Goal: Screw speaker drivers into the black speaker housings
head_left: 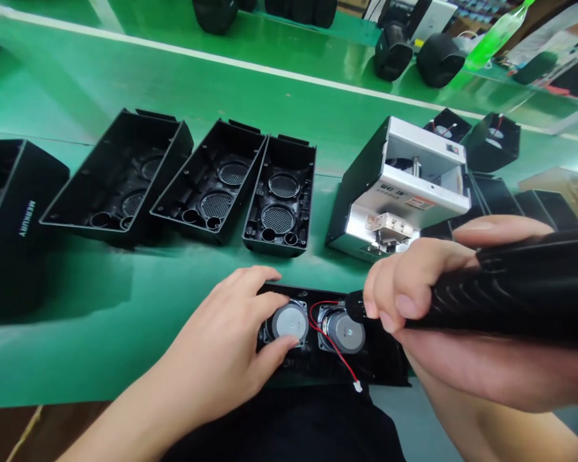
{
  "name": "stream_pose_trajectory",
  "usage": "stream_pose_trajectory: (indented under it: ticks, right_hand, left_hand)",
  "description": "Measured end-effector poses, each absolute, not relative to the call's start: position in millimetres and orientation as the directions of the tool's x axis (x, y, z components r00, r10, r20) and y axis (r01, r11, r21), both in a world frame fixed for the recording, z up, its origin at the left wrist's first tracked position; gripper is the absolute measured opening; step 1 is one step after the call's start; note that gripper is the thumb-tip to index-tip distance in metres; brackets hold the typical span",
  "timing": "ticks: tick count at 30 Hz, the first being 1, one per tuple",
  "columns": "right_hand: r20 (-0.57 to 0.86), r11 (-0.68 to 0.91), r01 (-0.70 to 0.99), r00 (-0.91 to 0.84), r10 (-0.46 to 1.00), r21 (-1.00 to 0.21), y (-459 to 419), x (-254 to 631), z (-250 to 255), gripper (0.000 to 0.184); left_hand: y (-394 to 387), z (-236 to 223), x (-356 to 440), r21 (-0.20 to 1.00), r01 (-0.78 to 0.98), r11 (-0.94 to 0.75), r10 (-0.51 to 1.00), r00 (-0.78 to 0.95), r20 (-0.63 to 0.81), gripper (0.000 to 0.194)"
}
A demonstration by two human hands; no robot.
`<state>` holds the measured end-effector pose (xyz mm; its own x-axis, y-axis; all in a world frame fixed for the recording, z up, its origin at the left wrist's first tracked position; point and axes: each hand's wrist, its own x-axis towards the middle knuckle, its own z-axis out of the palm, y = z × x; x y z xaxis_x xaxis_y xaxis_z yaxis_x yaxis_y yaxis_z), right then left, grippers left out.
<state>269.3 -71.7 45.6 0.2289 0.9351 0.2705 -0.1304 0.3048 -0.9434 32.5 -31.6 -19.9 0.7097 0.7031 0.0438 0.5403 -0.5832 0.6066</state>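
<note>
The left hand (231,327) spanned the left speaker driver (289,324), thumb on its near side and index finger on its far side, gripping the round magnet between them. The right hand (414,282) was closed around a black electric screwdriver (520,289), which lay almost level and pointed leftward. Its dark nose reached over the far edge of the right speaker driver (347,332) — whether the bit touched a screw could not be told.

Both drivers sat side by side, magnets up, on a long black speaker panel (388,362) at the near edge of the green workbench (173,276), just above the person's dark-clothed lap (289,427). A red wire (334,346) looped between the drivers and ran across the panel toward the person, ending in a white connector (357,386).

Beyond the panel, three open black speaker housings (279,192) stood in a row, two round grilles visible inside each. To their left was another black housing (24,218), marked MERKURY on its side. A silver and black screw feeder (399,186) stood to the right of the row, a metal block on its front. Smaller black boxes (494,142) lay behind it, and a bottle of green liquid (496,38) stood farther off, at the upper right.
</note>
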Motion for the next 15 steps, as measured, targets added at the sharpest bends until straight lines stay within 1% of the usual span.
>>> stream_pose_trajectory:
  ticks: [3,5,8,10,14,15]
  right_hand:
    - [0.284,0.321,-0.151,0.226,0.932,-0.935,-70.1,271.9,37.4,0.056]
    - [0.276,0.316,-0.163,0.226,0.934,-0.935,-70.1,271.2,33.7,0.055]
    - [0.271,0.309,-0.126,0.251,0.929,-0.943,-73.0,265.7,31.5,0.040]
    - [0.294,0.324,-0.089,0.250,0.923,-0.942,-76.5,261.0,30.6,0.032]
    - [0.313,0.334,-0.107,0.178,0.933,-0.936,-81.0,255.0,27.5,0.030]
    - [0.307,0.325,-0.114,0.151,0.940,-0.939,-80.9,254.6,26.8,0.026]
  left_hand:
    - [-31.0,-20.2,32.7,0.622,0.534,-0.573,0.702,0.711,0.036,0.024]
    - [-31.0,-20.6,32.7,0.628,0.529,-0.570,0.701,0.712,0.036,0.024]
    - [-30.5,-20.3,33.6,0.626,0.537,-0.565,0.703,0.711,0.025,0.024]
    - [-29.6,-18.9,35.0,0.622,0.550,-0.557,0.705,0.709,0.004,0.024]
    - [-27.9,-14.5,37.6,0.621,0.564,-0.544,0.704,0.710,-0.028,0.024]
    - [-27.7,-13.5,37.9,0.623,0.565,-0.541,0.704,0.709,-0.032,0.024]
